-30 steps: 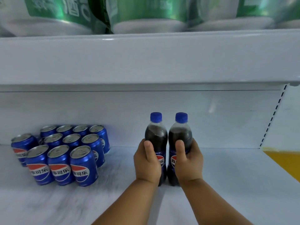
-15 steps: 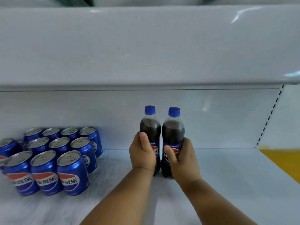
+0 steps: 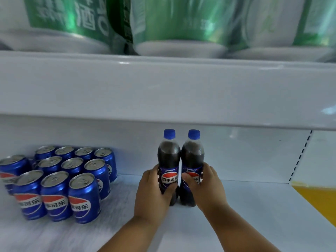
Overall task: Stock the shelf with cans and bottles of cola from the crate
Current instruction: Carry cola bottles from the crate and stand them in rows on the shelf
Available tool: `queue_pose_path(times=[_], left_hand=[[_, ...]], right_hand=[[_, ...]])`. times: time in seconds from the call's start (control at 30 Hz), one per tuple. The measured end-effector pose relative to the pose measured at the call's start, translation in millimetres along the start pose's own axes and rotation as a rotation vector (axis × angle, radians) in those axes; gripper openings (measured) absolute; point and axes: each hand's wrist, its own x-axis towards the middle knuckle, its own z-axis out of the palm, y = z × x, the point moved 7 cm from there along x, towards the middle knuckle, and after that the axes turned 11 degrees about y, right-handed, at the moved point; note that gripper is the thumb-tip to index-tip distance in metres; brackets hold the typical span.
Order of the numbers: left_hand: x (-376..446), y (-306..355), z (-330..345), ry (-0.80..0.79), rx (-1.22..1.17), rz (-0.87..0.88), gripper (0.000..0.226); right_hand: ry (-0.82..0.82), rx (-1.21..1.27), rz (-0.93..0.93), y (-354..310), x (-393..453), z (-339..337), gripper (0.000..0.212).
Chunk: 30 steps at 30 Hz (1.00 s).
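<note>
Where the white metal shelf runs off to the left, a block of blue aluminium cola cans stands upright in tight rows, silver lids up, with one more can at the far left edge beside the block. To the right of the cans, apart from them, the left hand curls round the lower body of a dark plastic cola bottle with a blue cap, thumb across the front below the label. Touching it on the right stands a second dark cola bottle with a blue cap, gripped low by the right hand, whose thumb lies over the label. Both bottles are upright with their bases on the shelf, near its back wall. Above them hangs the front edge of the upper white shelf, which carries blurred green-and-white packs. At the far right a yellow surface borders the shelf.
</note>
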Motion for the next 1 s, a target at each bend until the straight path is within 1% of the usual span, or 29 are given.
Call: queue_pose_path(times=[0.07, 0.2, 0.3, 0.47, 0.6, 1.0], left_hand=[[6, 0, -1, -0.027, 0.059, 0.013, 0.060], [27, -7, 5, -0.040, 0.110, -0.039, 0.053], [38, -16, 10, -0.037, 0.103, -0.089, 0.055], [46, -18, 18, -0.022, 0.100, -0.110, 0.054], [53, -20, 23, -0.046, 0.118, -0.094, 0.053], [52, -25, 29, -0.017, 0.102, -0.100, 0.055]], right_hand=[[-0.038, -0.021, 0.022, 1, 7, 4, 0.045], [-0.072, -0.055, 0.035, -2, 22, 16, 0.047], [-0.066, -0.069, 0.029, -5, 29, 25, 0.048], [-0.031, -0.125, 0.027, -5, 41, 34, 0.048], [-0.033, -0.159, 0.032, -4, 49, 38, 0.050], [-0.024, -0.161, 0.041, 0, 51, 42, 0.049]])
